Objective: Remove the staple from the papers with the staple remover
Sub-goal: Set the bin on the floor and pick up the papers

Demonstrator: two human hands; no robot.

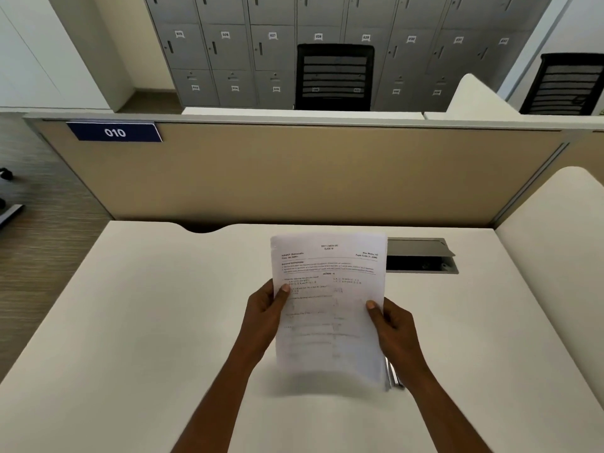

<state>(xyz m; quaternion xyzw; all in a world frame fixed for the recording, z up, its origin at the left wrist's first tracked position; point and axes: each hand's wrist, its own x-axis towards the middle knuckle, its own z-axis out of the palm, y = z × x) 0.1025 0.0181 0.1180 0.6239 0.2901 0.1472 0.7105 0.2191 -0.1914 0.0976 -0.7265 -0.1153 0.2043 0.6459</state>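
A set of printed white papers (330, 302) is held up above the white desk (137, 322), text facing me. My left hand (264, 313) grips the left edge with the thumb on the front. My right hand (390, 325) grips the right edge the same way. A metallic object (392, 376) pokes out below my right hand behind the papers' lower right corner; it is blurred, and I cannot tell whether it is the staple remover. The staple itself is too small to make out.
An open cable hatch (421, 256) sits in the desk just right of the papers. A beige partition (294, 174) with a blue "010" sign (114, 132) closes the desk's far side. A white side panel (555, 250) rises at the right. Lockers and black chairs stand beyond.
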